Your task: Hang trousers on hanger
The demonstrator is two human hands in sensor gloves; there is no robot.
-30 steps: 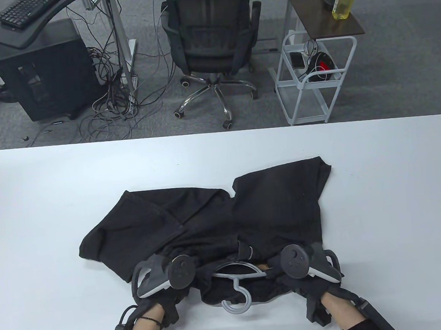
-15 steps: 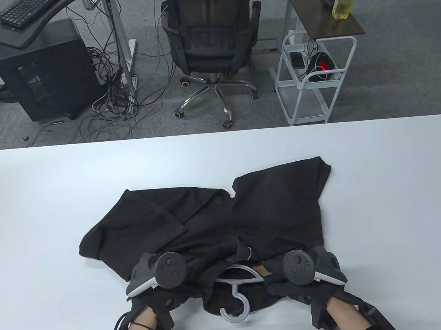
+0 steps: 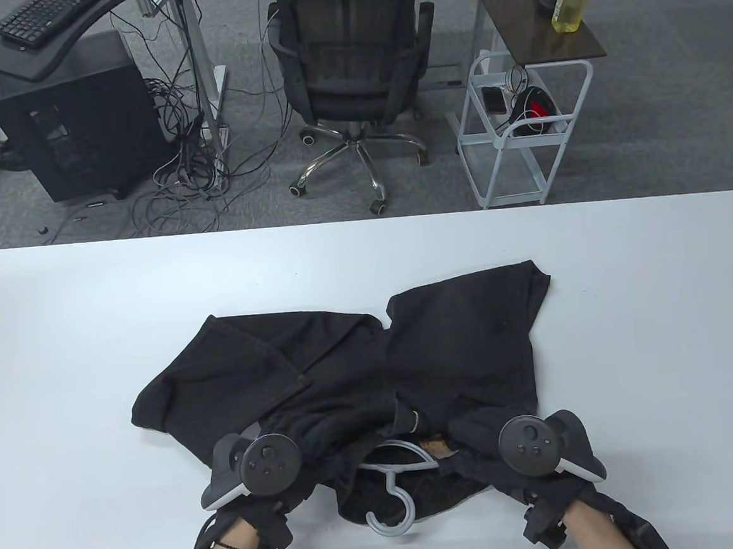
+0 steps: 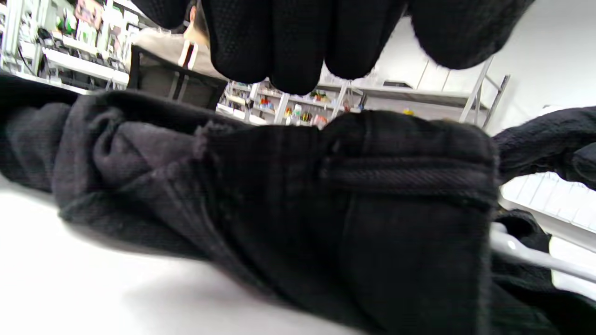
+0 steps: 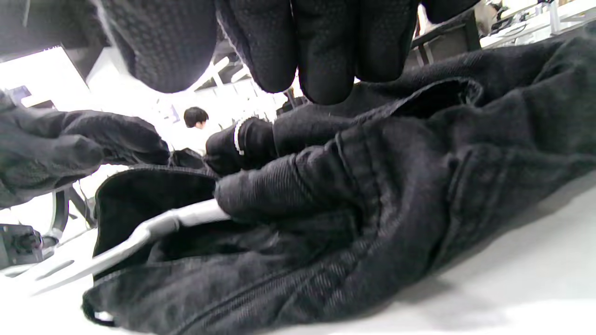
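Note:
Black trousers (image 3: 374, 369) lie spread on the white table (image 3: 62, 349), waist toward me. A grey hanger (image 3: 394, 469) sits inside the waist opening, with its hook (image 3: 391, 513) poking out toward the table's front edge. My left hand (image 3: 268, 478) hovers at the waist's left end and my right hand (image 3: 533, 458) at its right end. In the left wrist view my fingers (image 4: 288, 46) hang free just above the bunched waistband (image 4: 372, 186), beside a hanger arm (image 4: 526, 253). In the right wrist view my fingers (image 5: 321, 51) hang free above the waistband (image 5: 372, 186) and the hanger arm (image 5: 139, 237).
Beyond the table's far edge stand an office chair (image 3: 350, 66), a white wire cart (image 3: 520, 129), a dark computer case (image 3: 69, 127) and loose cables on the floor. Bare white tabletop lies on both sides of the trousers.
Both hands have moved apart, the left to the left and the right to the right, and slightly toward me. The waist has spread wider over the hanger, which slid slightly toward me.

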